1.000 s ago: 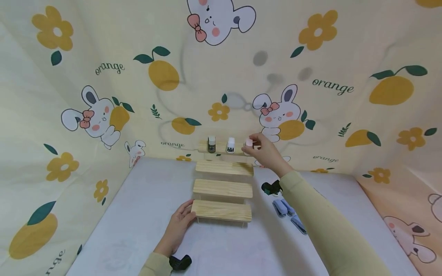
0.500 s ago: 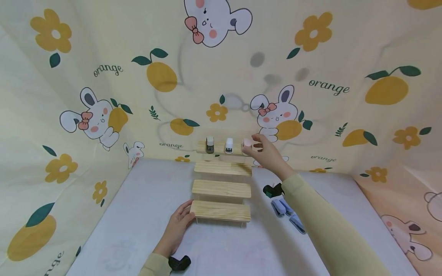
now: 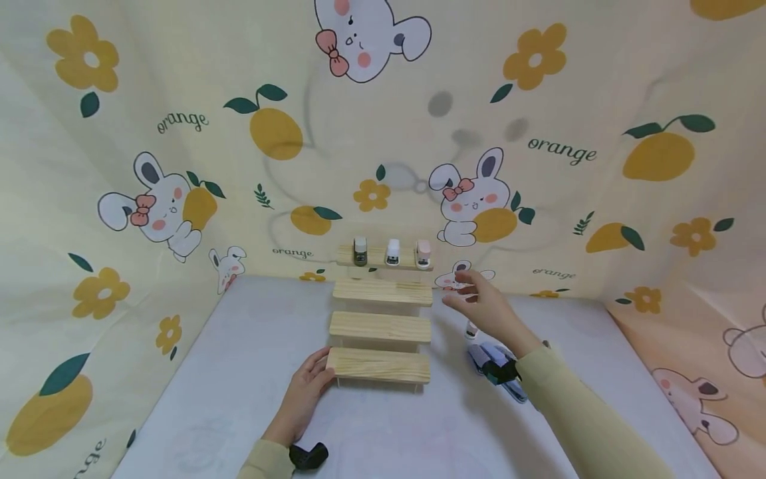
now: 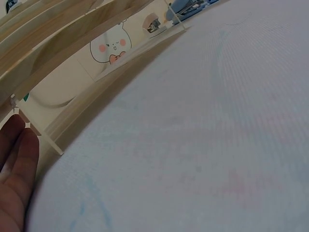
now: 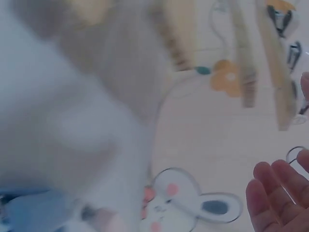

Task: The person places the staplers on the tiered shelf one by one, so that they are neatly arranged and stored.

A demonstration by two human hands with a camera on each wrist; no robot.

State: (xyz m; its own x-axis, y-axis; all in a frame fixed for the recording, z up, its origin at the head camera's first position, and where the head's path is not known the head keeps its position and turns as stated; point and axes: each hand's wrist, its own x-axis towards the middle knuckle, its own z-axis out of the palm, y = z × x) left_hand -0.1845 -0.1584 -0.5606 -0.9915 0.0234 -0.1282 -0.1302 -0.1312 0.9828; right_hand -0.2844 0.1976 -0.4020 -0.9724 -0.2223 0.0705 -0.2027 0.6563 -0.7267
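Note:
A stepped wooden display rack [image 3: 378, 366] stands mid-table in the head view. My left hand [image 3: 305, 392] holds the left end of its lowest board, thumb at the front; the left wrist view shows fingers [image 4: 24, 154] close by the rack's thin leg. Along the top board stand three mini staplers: a dark one [image 3: 360, 251], a white one [image 3: 392, 253] and a pink one [image 3: 423, 254]. My right hand [image 3: 487, 306] hovers right of the rack, fingers spread and holding nothing. Beneath it, another pink mini stapler [image 3: 471, 330] is partly hidden.
Blue staplers [image 3: 479, 359] lie on the white table [image 3: 239, 372] right of the rack, partly covered by the right wrist's black camera strap. A patterned cloth [image 3: 335, 166] with rabbits and oranges rises behind and at the sides.
My right hand has let go of the pink mini stapler on the top board and moved down and right. The left hand stays at the lowest board; the head view shifts slightly.

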